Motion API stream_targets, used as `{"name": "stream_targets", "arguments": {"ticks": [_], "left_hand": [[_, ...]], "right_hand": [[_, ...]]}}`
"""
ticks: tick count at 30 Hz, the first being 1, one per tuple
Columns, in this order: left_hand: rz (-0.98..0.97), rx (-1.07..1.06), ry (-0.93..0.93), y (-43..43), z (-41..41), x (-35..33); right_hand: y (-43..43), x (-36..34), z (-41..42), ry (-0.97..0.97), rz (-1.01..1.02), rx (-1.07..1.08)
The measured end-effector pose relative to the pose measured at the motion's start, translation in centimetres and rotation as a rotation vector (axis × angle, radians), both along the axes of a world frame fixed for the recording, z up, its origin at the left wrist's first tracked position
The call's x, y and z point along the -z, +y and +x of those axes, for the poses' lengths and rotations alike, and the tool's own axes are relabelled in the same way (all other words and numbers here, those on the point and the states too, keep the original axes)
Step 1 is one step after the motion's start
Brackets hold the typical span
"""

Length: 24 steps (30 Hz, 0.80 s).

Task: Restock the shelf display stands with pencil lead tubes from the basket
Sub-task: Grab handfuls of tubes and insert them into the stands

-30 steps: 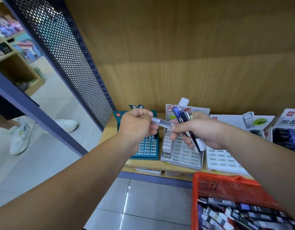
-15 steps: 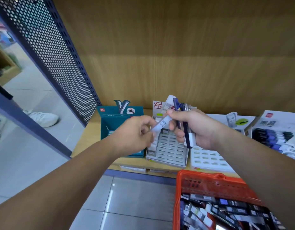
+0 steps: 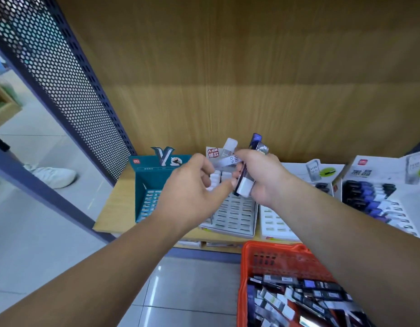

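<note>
Right hand (image 3: 258, 182): bundle of tubes (image 3: 245, 188) is clamped, held as stock.
Left hand (image 3: 192, 192): white tube (image 3: 227, 160) is reached for slotting; grip cannot be told.

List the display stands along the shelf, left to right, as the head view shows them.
teal stand → grey slotted stand → white slotted stand → stand with black and blue tubes

Basket (image 3: 272, 250) partly beyond bottom edge; print on its tubes (image 3: 298, 294) illegible
</note>
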<state>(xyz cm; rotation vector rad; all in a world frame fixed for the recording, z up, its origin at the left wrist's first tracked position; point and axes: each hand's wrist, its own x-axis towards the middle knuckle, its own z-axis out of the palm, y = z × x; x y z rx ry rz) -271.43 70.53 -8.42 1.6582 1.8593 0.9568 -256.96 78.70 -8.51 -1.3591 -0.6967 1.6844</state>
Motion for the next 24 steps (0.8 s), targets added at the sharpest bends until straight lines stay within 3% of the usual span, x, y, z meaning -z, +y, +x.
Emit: {"name": "stream_targets", "arguments": {"ticks": [3, 15, 24], "left_hand": [[-0.013, 0.085, -0.016, -0.3, 2.6, 0.5], [-0.028, 0.1, -0.151, 0.2, 3.6, 0.9], [-0.285, 0.321, -0.189, -0.8, 0.9, -0.2]], "right_hand": [[0.0, -0.4, -0.1, 0.0, 0.009, 0.035], [-0.1, -1.4, 1.0, 0.138, -0.08, -0.077], [0.9, -1.0, 3.7, 0.114, -0.121, 0.056]]}}
